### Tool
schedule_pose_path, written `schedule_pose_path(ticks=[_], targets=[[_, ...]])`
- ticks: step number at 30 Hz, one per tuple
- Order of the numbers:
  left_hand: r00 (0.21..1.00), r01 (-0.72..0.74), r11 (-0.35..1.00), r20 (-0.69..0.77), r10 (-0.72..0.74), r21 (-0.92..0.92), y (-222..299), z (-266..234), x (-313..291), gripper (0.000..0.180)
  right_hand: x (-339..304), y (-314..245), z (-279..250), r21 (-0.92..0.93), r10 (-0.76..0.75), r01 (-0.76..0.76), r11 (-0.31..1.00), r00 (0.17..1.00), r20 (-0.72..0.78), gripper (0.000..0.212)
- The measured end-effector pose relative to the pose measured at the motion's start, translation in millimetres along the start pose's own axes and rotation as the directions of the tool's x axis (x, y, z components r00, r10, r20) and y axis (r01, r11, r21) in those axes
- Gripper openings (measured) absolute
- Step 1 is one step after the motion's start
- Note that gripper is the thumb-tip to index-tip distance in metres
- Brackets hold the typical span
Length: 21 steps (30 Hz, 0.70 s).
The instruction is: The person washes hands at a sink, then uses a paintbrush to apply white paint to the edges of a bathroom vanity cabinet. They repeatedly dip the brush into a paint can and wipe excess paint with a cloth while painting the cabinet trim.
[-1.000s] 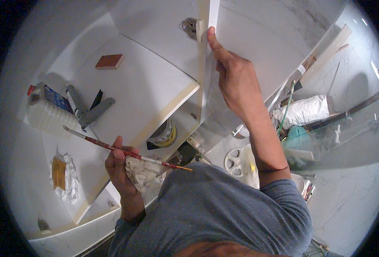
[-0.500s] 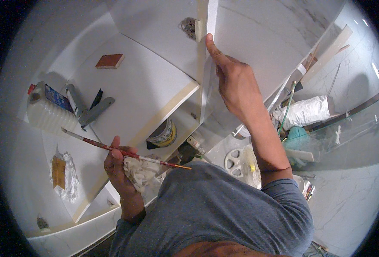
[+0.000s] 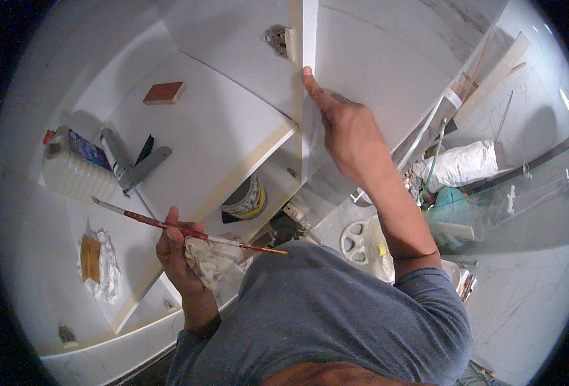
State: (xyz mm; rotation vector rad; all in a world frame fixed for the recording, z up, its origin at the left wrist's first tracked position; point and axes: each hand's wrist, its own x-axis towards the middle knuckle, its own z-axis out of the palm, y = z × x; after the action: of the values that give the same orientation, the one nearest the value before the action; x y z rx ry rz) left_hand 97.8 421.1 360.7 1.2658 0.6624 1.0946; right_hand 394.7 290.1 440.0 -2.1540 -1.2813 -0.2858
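My left hand (image 3: 183,257) is closed around a slender paintbrush (image 3: 148,219) with a worn, red-and-white stained handle. Its pale bristle end points to the upper left. A crumpled white rag (image 3: 210,262) hangs beside that hand's palm; whether the fingers also grip it I cannot tell. Higher up, my right hand (image 3: 352,132) reaches across with one finger stretched out. The fingertip touches the narrow white front edge (image 3: 309,32) of an upright cabinet panel. The other fingers are curled under and mostly hidden, with nothing visible in them.
Left of me, a shelf (image 3: 214,122) bears a reddish-brown block (image 3: 165,92). A plastic jug (image 3: 75,161), a grey caulking gun (image 3: 127,164) and a yellow putty spreader (image 3: 91,258) on crumpled white wrapping are nearby. Below stands a bucket (image 3: 249,201); at right, a glass panel (image 3: 522,212).
My right fingertip has slid a short way down the panel's edge, toward me. My left hand and the paintbrush have hardly moved.
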Motion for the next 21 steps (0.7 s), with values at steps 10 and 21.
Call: schedule_pose_path(ticks=[10,21], targets=[[0.999,-0.001,0.992,0.048,0.007,-0.123,2.7,2.0,0.5,0.053,-13.8,17.1,15.5,-0.035,-0.048,0.051,0.998,0.997,0.068,0.075],[0.984,-0.081,0.996,0.163,0.077,0.022,31.6,41.6,5.2,0.034,-56.0,-8.7,-28.9,0.850,-0.093,-0.241,0.468,0.943,0.319,0.044]])
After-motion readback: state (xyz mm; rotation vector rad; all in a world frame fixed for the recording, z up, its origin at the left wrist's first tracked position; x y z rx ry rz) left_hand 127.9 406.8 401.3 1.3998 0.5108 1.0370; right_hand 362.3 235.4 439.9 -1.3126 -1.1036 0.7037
